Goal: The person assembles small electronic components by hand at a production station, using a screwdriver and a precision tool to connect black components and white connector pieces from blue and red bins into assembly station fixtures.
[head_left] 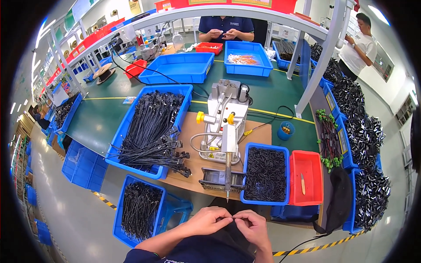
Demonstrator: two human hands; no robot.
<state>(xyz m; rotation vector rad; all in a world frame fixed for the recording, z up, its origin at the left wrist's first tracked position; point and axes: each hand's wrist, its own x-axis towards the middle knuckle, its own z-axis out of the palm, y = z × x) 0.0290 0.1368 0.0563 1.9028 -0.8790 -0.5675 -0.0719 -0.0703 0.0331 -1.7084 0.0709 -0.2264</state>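
Just below the tip of a silver bench machine [228, 127], my left hand [206, 220] and my right hand [253, 225] meet fingertip to fingertip. Both are closed in a pinch. A tiny dark piece shows between the fingertips, too small to name. The machine's pointed metal rod [228, 175] hangs down in front of a dark metal roller-like part [219, 177]. To the right of it, a blue tray [287, 175] holds many short black tubes [265, 174]. Left of the machine, black cables with connectors [151, 127] fill a large blue bin [186, 94], some draped over its near edge.
A red tray [305, 164] holds a small knife [302, 184]. More black cables [141, 210] fill a lower bin on a blue stool [177, 209]. A blue cup [286, 130], blue trays [175, 65] and a metal frame post [322, 57] stand beyond. Two people work farther off.
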